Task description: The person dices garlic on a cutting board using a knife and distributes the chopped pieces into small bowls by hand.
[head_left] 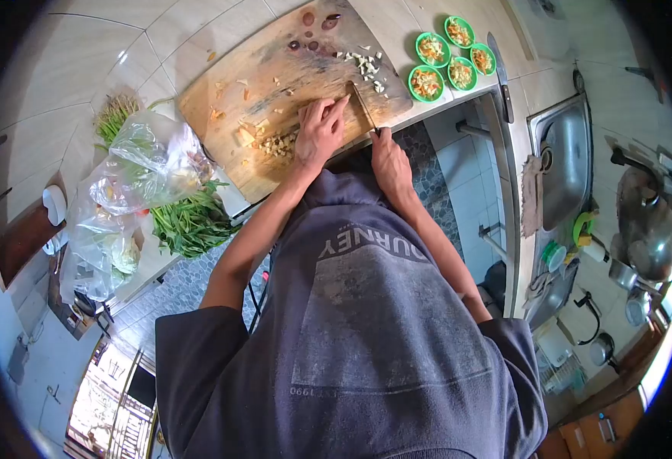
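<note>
My right hand (391, 162) is wrapped round the handle of a kitchen knife (363, 107), whose narrow blade points away over the wooden cutting board (232, 96). My left hand (320, 131) is over the board with its fingers stretched toward the blade; a fingertip is at or very near it, and contact cannot be made out. Beside the left hand lies a heap of small pale diced pieces (278, 145), with a larger pale yellow piece (245, 137) at its left. White diced pieces (366, 67) are spread near the board's far right edge.
Several green cups (426, 84) of chopped vegetables stand right of the board, near another knife (502, 80). Plastic bags (152, 161) and leafy greens (190, 222) crowd the left. A metal sink (567, 164) is at the right. Dark stains mark the board's far side.
</note>
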Demonstrator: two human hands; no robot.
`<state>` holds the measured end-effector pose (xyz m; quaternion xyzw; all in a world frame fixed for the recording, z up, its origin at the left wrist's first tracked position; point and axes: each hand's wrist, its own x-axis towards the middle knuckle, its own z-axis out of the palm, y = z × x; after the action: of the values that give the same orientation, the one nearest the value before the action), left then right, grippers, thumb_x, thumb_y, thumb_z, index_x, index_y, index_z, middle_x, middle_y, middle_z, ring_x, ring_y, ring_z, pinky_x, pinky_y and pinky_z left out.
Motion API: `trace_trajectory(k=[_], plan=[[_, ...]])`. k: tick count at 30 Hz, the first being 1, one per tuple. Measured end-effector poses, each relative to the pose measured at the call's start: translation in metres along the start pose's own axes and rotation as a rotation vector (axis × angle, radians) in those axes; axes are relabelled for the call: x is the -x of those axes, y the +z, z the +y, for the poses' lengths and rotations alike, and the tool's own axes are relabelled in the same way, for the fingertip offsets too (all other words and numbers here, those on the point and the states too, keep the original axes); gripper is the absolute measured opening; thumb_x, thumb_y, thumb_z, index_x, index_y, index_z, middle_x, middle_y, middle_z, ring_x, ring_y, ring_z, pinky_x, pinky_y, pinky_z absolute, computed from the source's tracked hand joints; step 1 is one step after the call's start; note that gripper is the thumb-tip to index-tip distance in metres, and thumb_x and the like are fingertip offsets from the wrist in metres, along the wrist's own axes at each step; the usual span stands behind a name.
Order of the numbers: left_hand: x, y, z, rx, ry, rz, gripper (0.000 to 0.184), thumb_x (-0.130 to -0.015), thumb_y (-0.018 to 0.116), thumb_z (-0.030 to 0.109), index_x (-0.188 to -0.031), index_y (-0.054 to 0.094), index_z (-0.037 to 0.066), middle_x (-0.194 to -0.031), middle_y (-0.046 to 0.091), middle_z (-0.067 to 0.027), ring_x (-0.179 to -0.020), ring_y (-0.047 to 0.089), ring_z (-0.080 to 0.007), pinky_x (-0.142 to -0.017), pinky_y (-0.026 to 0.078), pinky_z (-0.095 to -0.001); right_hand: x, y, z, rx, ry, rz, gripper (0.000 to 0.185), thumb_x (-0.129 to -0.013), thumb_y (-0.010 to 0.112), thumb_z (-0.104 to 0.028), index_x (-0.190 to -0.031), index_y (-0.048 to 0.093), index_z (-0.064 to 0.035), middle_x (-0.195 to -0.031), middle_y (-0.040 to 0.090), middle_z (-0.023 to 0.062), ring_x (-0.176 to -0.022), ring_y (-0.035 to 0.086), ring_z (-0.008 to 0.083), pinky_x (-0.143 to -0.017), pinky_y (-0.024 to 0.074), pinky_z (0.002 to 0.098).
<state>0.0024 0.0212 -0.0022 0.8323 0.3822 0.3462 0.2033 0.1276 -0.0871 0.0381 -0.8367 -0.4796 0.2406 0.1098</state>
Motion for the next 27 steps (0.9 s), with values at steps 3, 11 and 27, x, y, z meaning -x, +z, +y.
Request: trace_trajectory(k=[3,11,27], plan=[[-0.003,0.001,-0.001,-0.033,0.008,0.026,0.034,-0.079,0.067,0.005,-0.113,0.067,0.009,-0.093,0.058,-0.0078,-0.085,0.059,-0.0256,-0.078,0.047,-0.038,0.0,-0.001,0.0,-0.034,0.006,-0.051,0.029,-0.101,0.041,-0.03,-0.097,0.042,-0.0008,-0.077,0.065,0.0258,-0.069,0.063,0.0454,-0.058,0.0506,0.0538],[-0.003,0.003,-0.001,-0.025,-0.008,0.044,0.029,-0.078,0.068,0.005,-0.107,0.069,0.009,-0.092,0.058,-0.0069,-0.085,0.059,-0.0238,-0.076,0.045,-0.0365,0.003,-0.003,0.0,-0.057,-0.028,-0.061,0.028,-0.1,0.043,-0.028,-0.096,0.042,-0.0005,-0.079,0.065,0.0254,-0.071,0.063,0.0448,-0.059,0.0509,0.0535],[-0.003,0.004,0.0,0.001,-0.022,0.048,0.026,-0.077,0.068,0.003,-0.103,0.07,0.006,-0.091,0.058,-0.0076,-0.084,0.059,-0.0241,-0.077,0.045,-0.0352,0.002,0.005,0.001,0.053,-0.108,-0.015,0.027,-0.1,0.046,-0.027,-0.091,0.043,-0.0014,-0.071,0.065,0.0229,-0.06,0.064,0.0397,-0.049,0.0511,0.0489]])
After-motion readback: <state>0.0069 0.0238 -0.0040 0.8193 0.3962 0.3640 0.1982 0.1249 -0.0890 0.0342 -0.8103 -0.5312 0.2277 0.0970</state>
